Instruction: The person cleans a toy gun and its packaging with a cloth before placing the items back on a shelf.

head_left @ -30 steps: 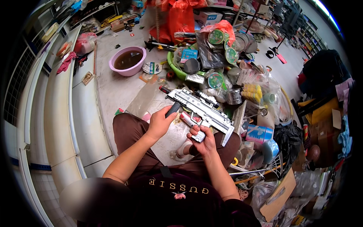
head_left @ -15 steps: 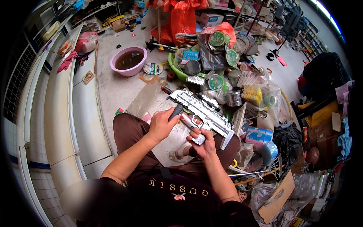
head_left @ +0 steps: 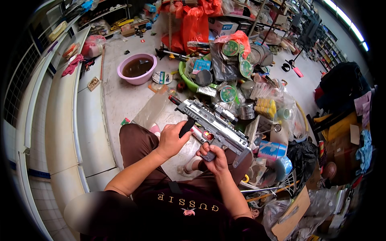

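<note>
A silver-and-grey toy gun (head_left: 215, 125) with a red-tipped black muzzle lies slantwise over my lap, muzzle up and to the left. On its top rail sits a scope-like tube (head_left: 225, 113). My left hand (head_left: 172, 140) is closed round the black front grip (head_left: 187, 127). The rear grip (head_left: 209, 156) is in my right hand (head_left: 217, 159), its fingers wrapped round it below the body. Red parts show near the trigger area. Both hands partly hide the grips.
A pink basin (head_left: 149, 75) of dark water stands on the floor ahead left. Beyond the gun, a heap includes a green basin (head_left: 187, 76), round green-lidded tubs (head_left: 228, 94) and bags. Shelving (head_left: 82, 132) runs along my left. A black bag (head_left: 302, 154) and a wooden board (head_left: 292, 211) lie right.
The toy gun has tilted a little and come slightly lower, and its side looks darker. Both hands keep their hold. The whole view has shifted slightly.
</note>
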`<act>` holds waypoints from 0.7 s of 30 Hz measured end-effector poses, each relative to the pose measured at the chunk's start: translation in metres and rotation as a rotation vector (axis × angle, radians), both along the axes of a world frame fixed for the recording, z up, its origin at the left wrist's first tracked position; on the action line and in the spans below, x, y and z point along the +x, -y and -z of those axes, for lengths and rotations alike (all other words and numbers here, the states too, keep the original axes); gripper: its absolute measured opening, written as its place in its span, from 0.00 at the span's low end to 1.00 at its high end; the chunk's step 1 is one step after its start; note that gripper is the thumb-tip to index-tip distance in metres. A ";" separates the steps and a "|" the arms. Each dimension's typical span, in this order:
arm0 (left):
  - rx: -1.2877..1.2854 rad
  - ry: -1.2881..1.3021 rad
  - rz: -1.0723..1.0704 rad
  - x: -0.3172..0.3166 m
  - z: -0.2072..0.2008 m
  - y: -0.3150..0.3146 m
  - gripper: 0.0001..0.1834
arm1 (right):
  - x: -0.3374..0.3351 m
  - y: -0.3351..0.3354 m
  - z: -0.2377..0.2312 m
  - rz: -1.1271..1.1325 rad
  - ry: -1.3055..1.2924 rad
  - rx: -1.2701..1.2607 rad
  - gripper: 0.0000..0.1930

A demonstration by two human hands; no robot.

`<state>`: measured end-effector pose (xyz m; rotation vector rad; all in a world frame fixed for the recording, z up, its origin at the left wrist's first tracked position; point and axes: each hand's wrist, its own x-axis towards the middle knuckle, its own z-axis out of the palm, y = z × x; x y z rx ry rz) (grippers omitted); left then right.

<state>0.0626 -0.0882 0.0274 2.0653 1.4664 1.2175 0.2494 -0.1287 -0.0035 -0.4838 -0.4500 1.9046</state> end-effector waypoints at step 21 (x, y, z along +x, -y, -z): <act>-0.076 -0.004 0.034 -0.013 0.006 0.001 0.24 | -0.007 0.005 -0.006 0.031 0.127 0.101 0.15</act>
